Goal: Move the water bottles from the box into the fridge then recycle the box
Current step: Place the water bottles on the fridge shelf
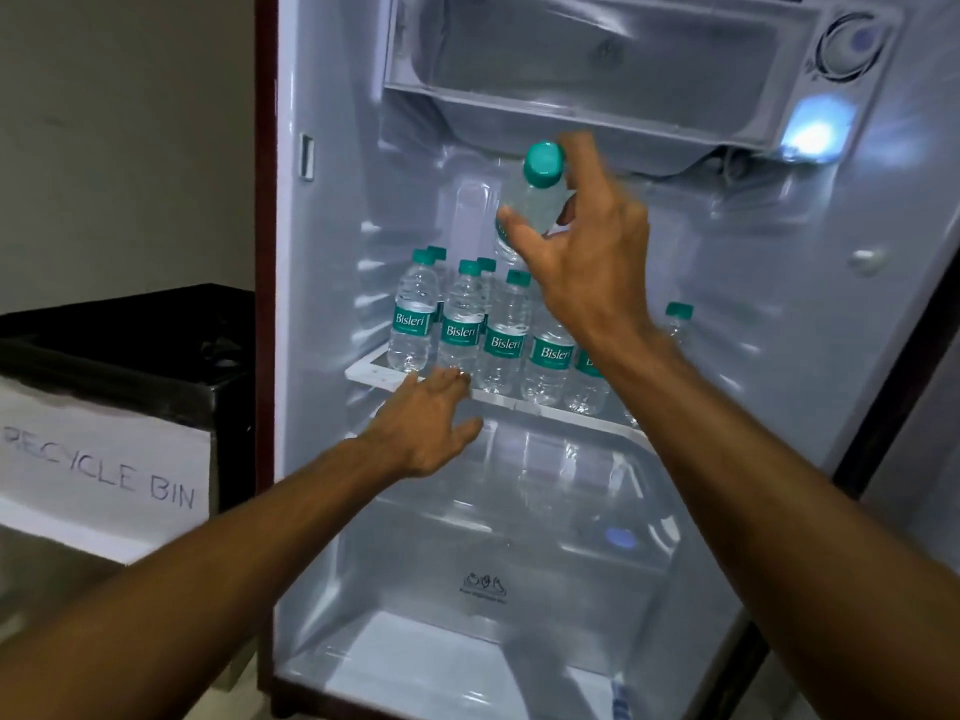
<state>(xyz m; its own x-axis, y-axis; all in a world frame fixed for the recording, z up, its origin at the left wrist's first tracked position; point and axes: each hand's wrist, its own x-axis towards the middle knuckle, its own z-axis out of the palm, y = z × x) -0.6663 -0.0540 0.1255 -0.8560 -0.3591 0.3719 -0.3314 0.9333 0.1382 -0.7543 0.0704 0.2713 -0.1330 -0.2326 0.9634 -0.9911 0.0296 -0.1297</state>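
One bottle [530, 210] of water hung in the air inside the fridge [322, 304], tilted with its green cap [543, 161] uppermost. It was above the standing bottles [462, 324] and below the freezer compartment [597, 59]. The right hand [587, 262] grasped it round the shoulder just under the cap, thumb on the near side and fingers curled round the far side.

Small and full, it was probably light enough for one hand. The thin clear plastic would likely give under a hard squeeze and might turn slick in the cold. The stiffer shoulder near the cap, or the labelled waist, looked the best places to hold.

Several more stood upright on the white shelf [374, 374], packed close in two rows at the left, with one lone bottle [678, 317] apart at the right. Their green bands read "Bisleri" in white; the print beneath was too fine to read.

The left hand [431, 423], fingers out straight and holding nothing, reached to the shelf's front edge at the foot of the front row. Whether it touched a bottle could not be told.

Left of the fridge stood a black-lined bin [104, 356] with a white sheet [98, 475] hand-lettered "RECYCLE BIN". The box was not in view.
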